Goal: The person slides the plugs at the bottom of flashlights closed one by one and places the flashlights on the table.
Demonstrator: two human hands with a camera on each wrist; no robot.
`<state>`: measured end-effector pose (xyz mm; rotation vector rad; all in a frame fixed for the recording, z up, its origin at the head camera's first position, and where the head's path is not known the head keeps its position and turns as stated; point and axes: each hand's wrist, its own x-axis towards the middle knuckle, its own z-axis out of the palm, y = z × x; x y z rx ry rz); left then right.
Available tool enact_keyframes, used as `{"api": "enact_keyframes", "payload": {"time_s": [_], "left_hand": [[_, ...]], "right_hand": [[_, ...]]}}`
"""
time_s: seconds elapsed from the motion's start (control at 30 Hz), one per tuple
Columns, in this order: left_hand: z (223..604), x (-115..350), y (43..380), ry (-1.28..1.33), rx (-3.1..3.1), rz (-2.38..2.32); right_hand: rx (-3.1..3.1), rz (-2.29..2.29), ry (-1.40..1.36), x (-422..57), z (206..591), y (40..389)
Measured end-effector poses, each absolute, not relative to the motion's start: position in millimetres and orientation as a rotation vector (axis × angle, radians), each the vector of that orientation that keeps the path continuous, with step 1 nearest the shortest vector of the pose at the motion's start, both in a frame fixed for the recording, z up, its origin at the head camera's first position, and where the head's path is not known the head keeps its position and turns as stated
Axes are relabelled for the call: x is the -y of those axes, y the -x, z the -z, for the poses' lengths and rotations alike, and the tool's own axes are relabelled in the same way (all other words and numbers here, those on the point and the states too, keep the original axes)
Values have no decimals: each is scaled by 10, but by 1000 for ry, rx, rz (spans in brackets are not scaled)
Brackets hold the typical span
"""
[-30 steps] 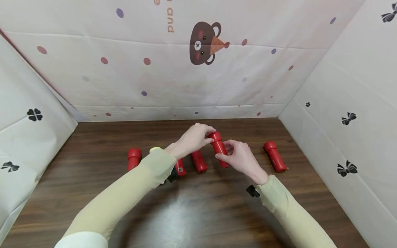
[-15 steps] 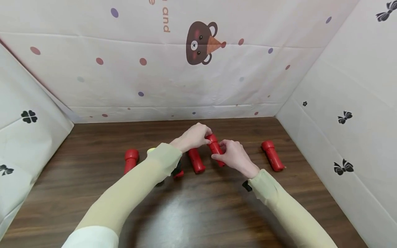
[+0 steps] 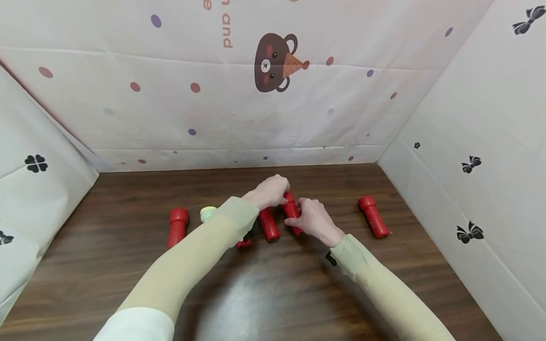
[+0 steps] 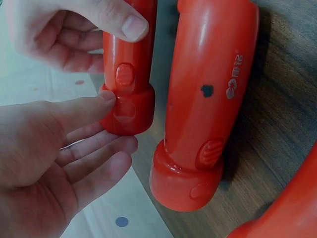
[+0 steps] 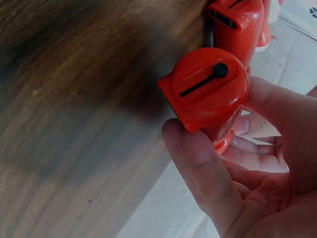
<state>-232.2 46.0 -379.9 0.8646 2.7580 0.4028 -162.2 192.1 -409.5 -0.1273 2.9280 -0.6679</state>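
Both hands are on one red flashlight (image 3: pixel 291 208) near the back middle of the table. My left hand (image 3: pixel 271 190) pinches its wider head end, thumb on one side and fingertips on the other in the left wrist view. Lower on the body, my right hand (image 3: pixel 314 218) grips it between thumb and fingers. A tail end with a black slot and knob (image 5: pixel 203 82) faces the right wrist camera. Close beside it on the left lies a second red flashlight (image 4: pixel 208 89), with a switch and a dark spot on its body.
Another red flashlight (image 3: pixel 374 218) lies apart at the right, and one more (image 3: pixel 177 227) at the left, partly behind the left sleeve. A pale round thing (image 3: pixel 207 213) and a red end (image 3: pixel 244 244) show around that sleeve. Patterned white sheets (image 3: pixel 332 118) wall the table.
Both hands have moved left and lowered the flashlight toward the table, beside the second one. The left sleeve now uncovers more of the pale round thing.
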Motion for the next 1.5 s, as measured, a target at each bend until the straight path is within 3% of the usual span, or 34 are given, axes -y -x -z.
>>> {"api": "enact_keyframes", "payload": {"time_s": [1.5], "left_hand": [[3946, -477, 2404, -899, -2828, -308]], "right_hand": [[-3095, 529, 180, -1848, 4235, 1621]]}}
